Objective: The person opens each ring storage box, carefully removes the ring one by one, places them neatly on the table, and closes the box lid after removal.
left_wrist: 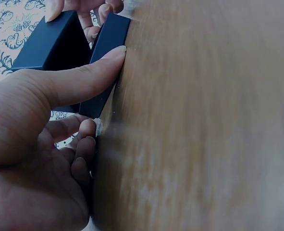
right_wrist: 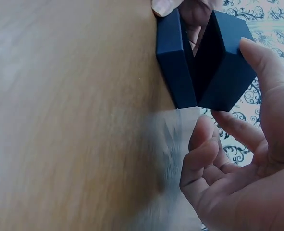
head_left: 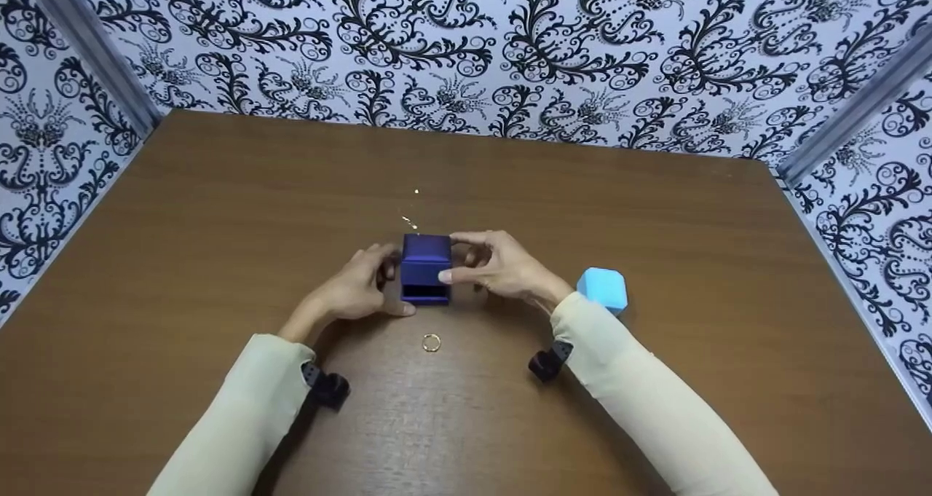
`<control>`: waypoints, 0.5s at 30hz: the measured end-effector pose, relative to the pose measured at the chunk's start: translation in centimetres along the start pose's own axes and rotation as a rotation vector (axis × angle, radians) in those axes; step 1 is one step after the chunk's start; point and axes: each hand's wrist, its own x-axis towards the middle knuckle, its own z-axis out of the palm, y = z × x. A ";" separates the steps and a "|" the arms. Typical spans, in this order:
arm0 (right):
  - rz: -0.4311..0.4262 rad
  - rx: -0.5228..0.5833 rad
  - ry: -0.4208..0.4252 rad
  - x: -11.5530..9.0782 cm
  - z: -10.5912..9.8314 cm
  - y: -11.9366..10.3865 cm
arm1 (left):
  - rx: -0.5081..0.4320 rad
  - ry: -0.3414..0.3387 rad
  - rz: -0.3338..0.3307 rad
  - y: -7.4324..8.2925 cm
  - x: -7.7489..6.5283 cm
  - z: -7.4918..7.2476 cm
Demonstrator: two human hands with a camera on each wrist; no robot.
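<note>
A dark blue ring box [head_left: 426, 252] stands on the table between both hands, its lid partly raised and a dark gap facing me. My left hand [head_left: 357, 285] grips the lower part at the left, the thumb across the front of the base [left_wrist: 105, 62]. With thumb and index finger, my right hand [head_left: 502, 266] pinches the lid [right_wrist: 230, 67]; its other fingers curl loosely beside the box. The box's inside is in shadow. A gold ring [head_left: 431, 343] lies on the tabletop just in front of the box.
A light blue box [head_left: 604, 290] sits to the right, beside the right forearm. Behind the ring box lie a small, thin shiny piece [head_left: 409, 223] and a tiny bright dot [head_left: 416, 191]. Patterned walls [head_left: 466, 59] border the brown table [head_left: 655, 212] at the back and sides.
</note>
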 end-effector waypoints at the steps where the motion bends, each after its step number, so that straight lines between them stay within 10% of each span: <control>1: -0.002 -0.013 0.003 -0.1 0.0 -0.1 | 0.001 -0.002 -0.007 0.0 0.0 0.0; 15: -0.091 -0.221 0.080 -0.9 0.8 -0.2 | 0.023 -0.008 -0.003 -0.1 -0.1 -0.1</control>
